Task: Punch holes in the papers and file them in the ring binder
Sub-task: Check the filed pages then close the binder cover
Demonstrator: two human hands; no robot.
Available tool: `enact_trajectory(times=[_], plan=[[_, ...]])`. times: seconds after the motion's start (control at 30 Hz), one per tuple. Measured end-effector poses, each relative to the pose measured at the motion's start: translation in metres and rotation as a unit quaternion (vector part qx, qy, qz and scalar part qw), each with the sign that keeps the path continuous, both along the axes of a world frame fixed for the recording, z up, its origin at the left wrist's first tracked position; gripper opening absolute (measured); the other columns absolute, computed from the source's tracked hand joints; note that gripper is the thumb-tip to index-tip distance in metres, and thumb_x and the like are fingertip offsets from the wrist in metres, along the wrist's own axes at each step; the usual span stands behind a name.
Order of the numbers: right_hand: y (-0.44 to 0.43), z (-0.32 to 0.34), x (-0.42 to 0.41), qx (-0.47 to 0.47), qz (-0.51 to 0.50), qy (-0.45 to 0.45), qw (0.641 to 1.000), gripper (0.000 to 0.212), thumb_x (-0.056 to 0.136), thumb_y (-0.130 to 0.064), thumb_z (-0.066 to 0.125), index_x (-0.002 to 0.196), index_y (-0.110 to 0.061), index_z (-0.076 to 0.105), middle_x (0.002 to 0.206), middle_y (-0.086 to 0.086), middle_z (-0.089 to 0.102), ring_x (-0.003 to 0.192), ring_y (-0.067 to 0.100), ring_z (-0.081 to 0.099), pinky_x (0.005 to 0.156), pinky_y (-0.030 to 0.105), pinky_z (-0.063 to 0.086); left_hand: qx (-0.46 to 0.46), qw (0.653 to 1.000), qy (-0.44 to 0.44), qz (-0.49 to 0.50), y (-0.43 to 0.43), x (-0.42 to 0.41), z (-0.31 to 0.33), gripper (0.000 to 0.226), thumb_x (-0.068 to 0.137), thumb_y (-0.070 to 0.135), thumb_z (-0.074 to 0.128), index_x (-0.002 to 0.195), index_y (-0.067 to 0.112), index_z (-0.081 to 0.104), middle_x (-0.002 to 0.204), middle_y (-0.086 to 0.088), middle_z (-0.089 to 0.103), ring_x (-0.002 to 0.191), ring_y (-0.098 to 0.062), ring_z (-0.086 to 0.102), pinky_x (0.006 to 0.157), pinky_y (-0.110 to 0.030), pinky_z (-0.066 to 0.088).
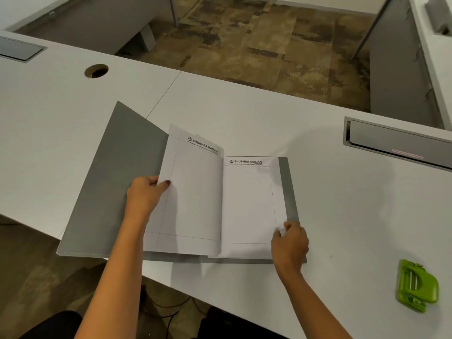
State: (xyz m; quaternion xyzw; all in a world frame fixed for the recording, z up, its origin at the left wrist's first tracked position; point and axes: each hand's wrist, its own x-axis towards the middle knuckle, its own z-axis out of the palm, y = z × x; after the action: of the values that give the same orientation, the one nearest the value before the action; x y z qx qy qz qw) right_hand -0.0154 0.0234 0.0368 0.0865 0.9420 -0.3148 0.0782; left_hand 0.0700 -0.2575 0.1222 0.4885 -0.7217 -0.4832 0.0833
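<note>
A grey ring binder [110, 182] lies open on the white desk, its left cover raised and overhanging the desk's front edge. White letterhead papers sit inside it: a stack on the left side [193, 192] and a sheet flat on the right side [247, 204]. My left hand [144, 195] pinches the left edge of the left stack, thumb on top. My right hand [289, 243] grips the lower right corner of the right sheet, over the binder's right cover. A green hole punch [417, 286] lies on the desk at the far right. The binder's rings are hidden under the papers.
The white desk [342, 216] has a round cable hole [96, 70] at the back left and grey cable trays at the far left [17, 48] and right [396, 143]. Beyond the desk is patterned floor. Cables lie on the floor below the front edge.
</note>
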Motion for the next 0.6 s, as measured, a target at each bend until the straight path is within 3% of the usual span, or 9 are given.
enact_trajectory(times=[0.13, 0.3, 0.43, 0.6], plan=[[-0.002, -0.006, -0.005, 0.067, 0.005, -0.033, 0.997, 0.048, 0.082, -0.027, 0.069, 0.119, -0.001, 0.050, 0.118, 0.018, 0.056, 0.108, 0.032, 0.053, 0.089, 0.037, 0.047, 0.015, 1.000, -0.001, 0.001, -0.003, 0.000, -0.002, 0.019, 0.086, 0.021, 0.065, 0.099, 0.011, 0.071, 0.091, -0.015, 0.072, 0.091, -0.037, 0.067, 0.088, -0.051, 0.053], [-0.009, -0.007, -0.011, 0.111, 0.001, -0.067, 0.992, 0.066, 0.076, -0.035, 0.074, 0.123, 0.002, 0.045, 0.120, 0.021, 0.054, 0.107, 0.034, 0.050, 0.089, 0.039, 0.047, 0.029, 1.000, 0.006, 0.006, -0.002, -0.001, -0.005, 0.017, 0.085, 0.021, 0.065, 0.098, 0.011, 0.072, 0.090, -0.017, 0.072, 0.092, -0.041, 0.066, 0.087, -0.053, 0.052], [-0.010, -0.005, -0.019, 0.103, -0.014, -0.091, 0.990, 0.059, 0.073, -0.034, 0.077, 0.115, 0.001, 0.052, 0.114, 0.020, 0.059, 0.104, 0.034, 0.053, 0.088, 0.043, 0.049, 0.030, 0.999, 0.005, 0.011, -0.002, 0.000, -0.006, 0.020, 0.086, 0.020, 0.065, 0.102, 0.010, 0.071, 0.090, -0.011, 0.072, 0.090, -0.035, 0.067, 0.089, -0.052, 0.052], [-0.007, 0.001, -0.023, 0.024, -0.019, -0.066, 0.997, 0.035, 0.077, -0.017, 0.075, 0.102, 0.001, 0.062, 0.108, 0.019, 0.061, 0.096, 0.033, 0.061, 0.085, 0.039, 0.052, 0.040, 0.999, 0.000, 0.015, -0.006, 0.002, -0.011, 0.015, 0.083, 0.023, 0.067, 0.095, 0.015, 0.072, 0.088, -0.013, 0.073, 0.089, -0.038, 0.067, 0.087, -0.055, 0.052]])
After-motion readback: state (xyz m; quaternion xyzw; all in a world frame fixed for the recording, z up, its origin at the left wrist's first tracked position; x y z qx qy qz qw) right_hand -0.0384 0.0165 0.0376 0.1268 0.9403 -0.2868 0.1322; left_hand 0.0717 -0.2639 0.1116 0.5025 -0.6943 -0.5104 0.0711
